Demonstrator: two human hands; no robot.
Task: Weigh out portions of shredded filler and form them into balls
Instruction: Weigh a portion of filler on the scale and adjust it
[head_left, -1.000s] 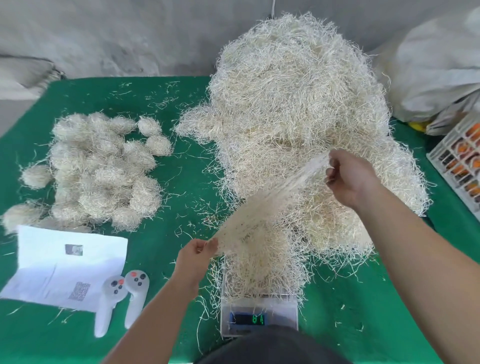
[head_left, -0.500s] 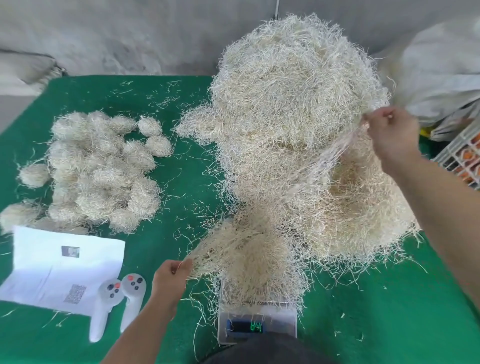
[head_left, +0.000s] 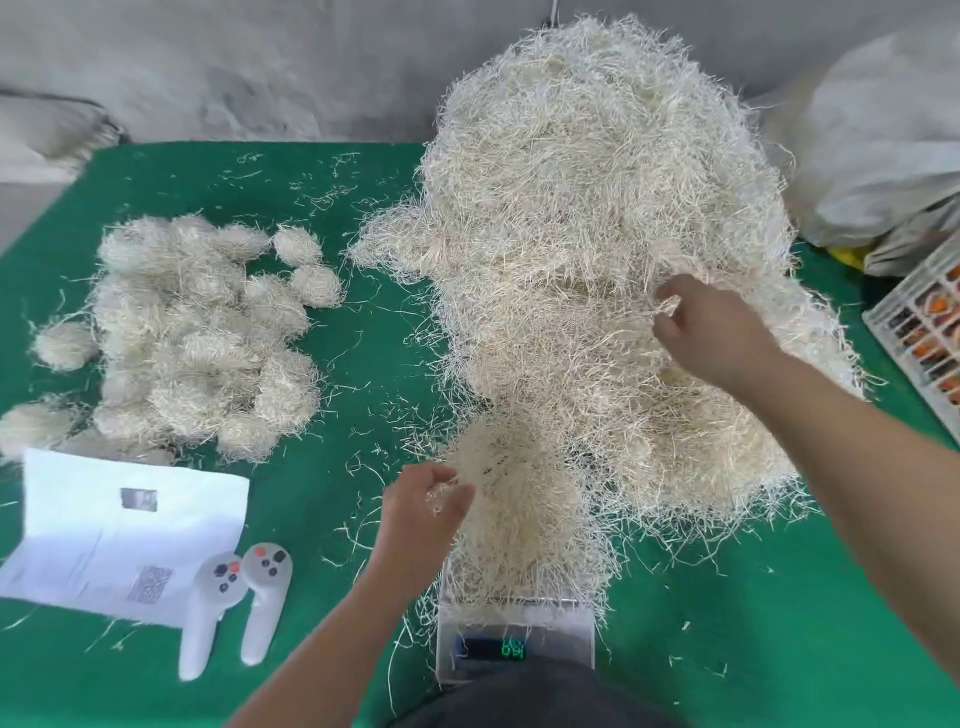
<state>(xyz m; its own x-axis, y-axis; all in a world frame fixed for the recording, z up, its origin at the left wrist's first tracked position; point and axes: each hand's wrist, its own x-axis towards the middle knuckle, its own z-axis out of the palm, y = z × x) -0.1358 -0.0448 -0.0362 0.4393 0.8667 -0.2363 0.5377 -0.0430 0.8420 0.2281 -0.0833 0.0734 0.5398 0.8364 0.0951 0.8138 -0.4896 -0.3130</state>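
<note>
Many balls (head_left: 197, 338) done; my left hand (head_left: 426, 512) grasps the scale's (head_left: 514, 642) portion, right hand (head_left: 711, 332) pinches strands from the large heap (head_left: 597, 234) left.

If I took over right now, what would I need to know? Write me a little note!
Left hand pinches a few strands beside the portion lying on the scale.
Right hand pinches strands in the big pile.
Done: many balls lie on the left of the green table.
Left: get the weight right (display too blurry to read), roll the portion into a ball, then repeat with more from the pile.
</note>
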